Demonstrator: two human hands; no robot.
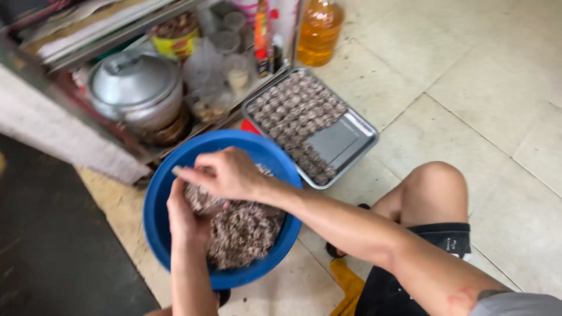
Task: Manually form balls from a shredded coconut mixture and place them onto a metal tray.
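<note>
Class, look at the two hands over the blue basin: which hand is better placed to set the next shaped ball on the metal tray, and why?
Probably the right hand. It is over the blue basin on the side nearer the metal tray, which has a bare patch. The left hand sits lower, cupping the minced mix, farther from the tray.

Home kitchen corner, with the work going on at floor level

A metal pot, jars and sauce bottles are crowding a low shelf, while an oil bottle and a steel tray are sitting on the tiled floor.
</note>
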